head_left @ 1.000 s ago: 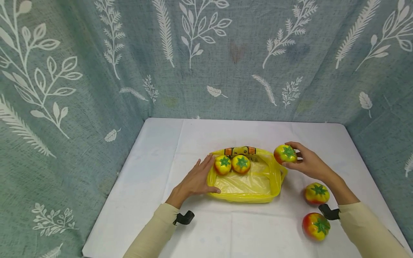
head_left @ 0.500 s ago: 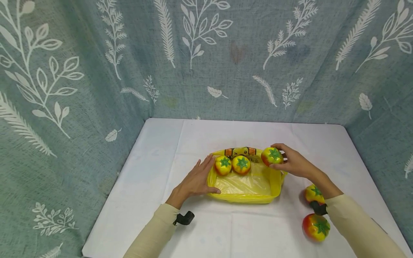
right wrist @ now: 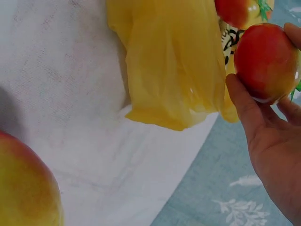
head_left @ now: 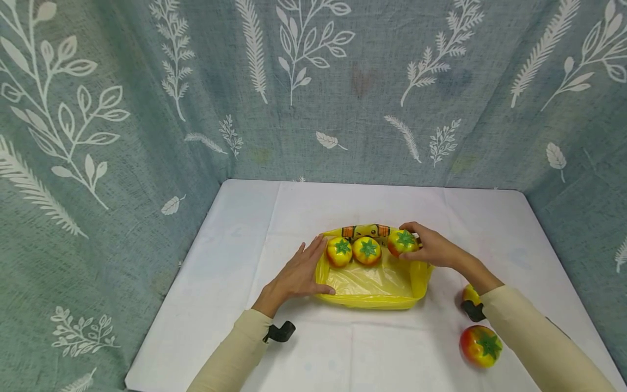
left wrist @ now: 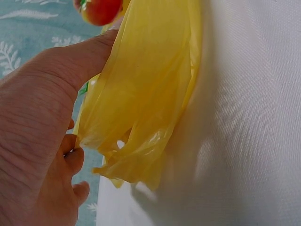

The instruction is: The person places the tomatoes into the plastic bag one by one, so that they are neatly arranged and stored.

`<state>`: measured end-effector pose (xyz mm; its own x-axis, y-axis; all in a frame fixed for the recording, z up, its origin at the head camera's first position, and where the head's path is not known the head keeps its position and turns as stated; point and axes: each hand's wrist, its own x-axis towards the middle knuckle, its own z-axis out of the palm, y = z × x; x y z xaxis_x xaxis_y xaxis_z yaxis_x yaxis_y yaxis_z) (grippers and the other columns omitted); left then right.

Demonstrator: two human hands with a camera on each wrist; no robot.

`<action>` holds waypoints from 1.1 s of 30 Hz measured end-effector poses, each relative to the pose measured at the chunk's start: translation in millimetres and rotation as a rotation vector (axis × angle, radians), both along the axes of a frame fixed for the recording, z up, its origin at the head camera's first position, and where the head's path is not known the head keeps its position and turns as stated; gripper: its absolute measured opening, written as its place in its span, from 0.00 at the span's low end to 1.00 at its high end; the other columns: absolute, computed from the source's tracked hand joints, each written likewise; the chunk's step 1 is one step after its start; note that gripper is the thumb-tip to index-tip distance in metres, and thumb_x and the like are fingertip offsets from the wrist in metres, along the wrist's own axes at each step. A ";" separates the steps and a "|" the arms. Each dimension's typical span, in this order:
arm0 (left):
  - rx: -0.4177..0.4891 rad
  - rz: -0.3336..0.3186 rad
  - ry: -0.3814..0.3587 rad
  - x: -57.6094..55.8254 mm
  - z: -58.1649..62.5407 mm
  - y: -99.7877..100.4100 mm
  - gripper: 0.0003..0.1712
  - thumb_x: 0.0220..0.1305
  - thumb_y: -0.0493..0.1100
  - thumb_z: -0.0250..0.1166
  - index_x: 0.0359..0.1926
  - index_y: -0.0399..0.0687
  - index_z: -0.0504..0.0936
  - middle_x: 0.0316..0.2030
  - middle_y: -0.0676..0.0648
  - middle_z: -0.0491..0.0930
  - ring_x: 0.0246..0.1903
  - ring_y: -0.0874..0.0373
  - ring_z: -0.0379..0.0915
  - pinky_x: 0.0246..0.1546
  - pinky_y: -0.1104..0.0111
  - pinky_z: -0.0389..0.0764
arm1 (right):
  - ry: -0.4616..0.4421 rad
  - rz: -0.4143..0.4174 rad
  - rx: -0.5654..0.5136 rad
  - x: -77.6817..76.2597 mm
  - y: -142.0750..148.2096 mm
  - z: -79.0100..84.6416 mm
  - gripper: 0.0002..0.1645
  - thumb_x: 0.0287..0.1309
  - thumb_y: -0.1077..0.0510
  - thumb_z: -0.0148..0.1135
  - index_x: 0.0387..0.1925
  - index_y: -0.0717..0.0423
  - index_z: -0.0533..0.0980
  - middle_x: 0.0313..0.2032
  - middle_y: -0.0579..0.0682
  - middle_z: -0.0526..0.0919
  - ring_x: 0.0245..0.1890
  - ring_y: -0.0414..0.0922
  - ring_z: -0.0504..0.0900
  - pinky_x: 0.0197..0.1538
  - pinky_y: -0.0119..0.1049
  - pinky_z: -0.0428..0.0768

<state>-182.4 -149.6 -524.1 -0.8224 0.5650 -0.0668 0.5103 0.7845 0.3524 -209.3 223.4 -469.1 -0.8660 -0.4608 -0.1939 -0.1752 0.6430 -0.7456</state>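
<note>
A yellow plastic bag point(head_left: 362, 300) lies spread wide in the middle of the table, with a printed face on its far side. Two red-and-yellow tomatoes point(head_left: 339, 251) with green star-shaped tops sit side by side within it, at the far left. At the bag's left end my left hand point(head_left: 299, 272) rests with spread, fairly straight fingers; its thumb lies over the near-left rim. My right hand point(head_left: 436, 247) grips another tomato point(right wrist: 265, 63) between thumb and fingers, over the bag's far right corner.
On the right of the white-covered table point(head_left: 235, 218), a loose tomato point(head_left: 480, 347) lies near the right forearm. Another tomato point(head_left: 470, 295) is partly hidden by the sleeve and black wrist mount. A patterned curtain point(head_left: 343, 147) hangs behind and at both sides.
My right hand has carried its tomato leftward from beyond the bag's right edge to over the inside, close to the other two. The left hand and the bag have stayed in place.
</note>
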 end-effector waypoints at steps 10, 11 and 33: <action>-0.002 -0.005 -0.003 -0.2 -0.2 0.5 0.74 0.50 0.74 0.72 0.81 0.41 0.42 0.81 0.44 0.36 0.79 0.55 0.32 0.77 0.55 0.39 | -0.039 -0.002 0.009 -3.8 -4.0 -5.8 0.45 0.57 0.51 0.75 0.68 0.64 0.63 0.60 0.65 0.73 0.54 0.56 0.78 0.59 0.52 0.79; -0.004 -0.004 -0.001 -0.2 -0.2 0.6 0.74 0.50 0.74 0.71 0.81 0.41 0.42 0.81 0.44 0.36 0.79 0.55 0.32 0.77 0.55 0.39 | -0.040 -0.002 0.010 -3.7 -3.9 -5.5 0.45 0.57 0.51 0.75 0.68 0.64 0.63 0.61 0.65 0.73 0.54 0.56 0.78 0.59 0.52 0.79; 0.016 0.001 -0.011 0.2 -0.8 2.8 0.74 0.49 0.73 0.73 0.81 0.42 0.41 0.81 0.44 0.36 0.79 0.56 0.31 0.77 0.56 0.39 | -0.063 -0.008 0.097 -4.1 -9.6 -15.2 0.46 0.59 0.51 0.74 0.69 0.65 0.62 0.63 0.67 0.72 0.57 0.58 0.76 0.63 0.56 0.75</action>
<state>-182.2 -146.8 -524.9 -0.8224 0.5649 -0.0667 0.5054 0.7795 0.3702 -213.4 213.8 -484.3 -0.8544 -0.4301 -0.2916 -0.1244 0.7141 -0.6889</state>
